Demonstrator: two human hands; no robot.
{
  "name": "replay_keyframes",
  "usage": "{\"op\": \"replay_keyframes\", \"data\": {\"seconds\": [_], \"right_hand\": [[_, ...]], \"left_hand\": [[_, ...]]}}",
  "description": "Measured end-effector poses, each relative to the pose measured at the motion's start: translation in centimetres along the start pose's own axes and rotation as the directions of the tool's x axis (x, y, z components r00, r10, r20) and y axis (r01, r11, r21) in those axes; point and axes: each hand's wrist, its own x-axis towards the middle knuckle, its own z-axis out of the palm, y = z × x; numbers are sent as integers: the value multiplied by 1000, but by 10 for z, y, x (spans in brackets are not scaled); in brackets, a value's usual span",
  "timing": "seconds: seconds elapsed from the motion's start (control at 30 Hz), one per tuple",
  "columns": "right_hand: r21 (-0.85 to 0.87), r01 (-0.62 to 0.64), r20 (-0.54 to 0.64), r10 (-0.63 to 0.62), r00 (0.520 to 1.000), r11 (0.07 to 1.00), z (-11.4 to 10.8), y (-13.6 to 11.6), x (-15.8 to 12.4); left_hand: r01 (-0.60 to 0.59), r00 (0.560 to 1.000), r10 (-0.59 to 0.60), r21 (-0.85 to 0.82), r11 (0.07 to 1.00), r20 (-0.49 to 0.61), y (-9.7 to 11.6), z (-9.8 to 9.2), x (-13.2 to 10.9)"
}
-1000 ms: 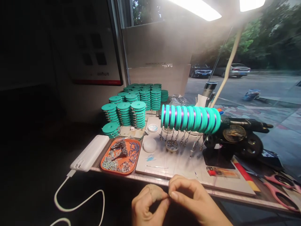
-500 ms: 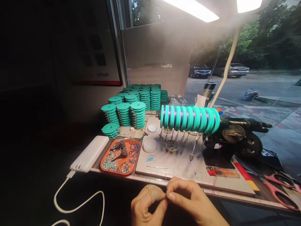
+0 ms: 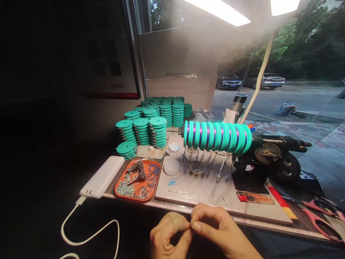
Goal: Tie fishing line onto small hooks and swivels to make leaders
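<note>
My left hand [image 3: 171, 232] and my right hand [image 3: 215, 226] meet at the front edge of the bench, thumbs and index fingers pinched tip to tip. Whatever lies between the fingertips is too small to make out. A tan cover wraps one finger of my left hand. Beyond them, a row of teal spools [image 3: 218, 136] wound with purple line sits on a horizontal shaft. Metal swivel-like fittings [image 3: 201, 156] dangle beneath it. A thin metal needle [image 3: 179, 192] and a small dark-and-pale piece [image 3: 224, 200] rest on the board [image 3: 205, 205].
An orange tray [image 3: 118, 192] holds small fittings at left, near a white power bank [image 3: 102, 176]. Stacked teal spools [image 3: 157, 126] stand behind. A round dish [image 3: 197, 167] of metal bits is under the shaft. Rightward are a lighter [image 3: 256, 197], pink-handled scissors [image 3: 320, 223] and a geared machine [image 3: 272, 153].
Both hands keep the same pinched pose. The longest hanging fitting has swung slightly left.
</note>
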Motion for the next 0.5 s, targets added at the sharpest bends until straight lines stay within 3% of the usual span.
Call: {"op": "replay_keyframes", "data": {"seconds": [0.5], "right_hand": [[-35,11,8,-11,1000,999,1,-3,0]], "left_hand": [[-8,1000,8,20,1000,-7,-2,0,-1]]}}
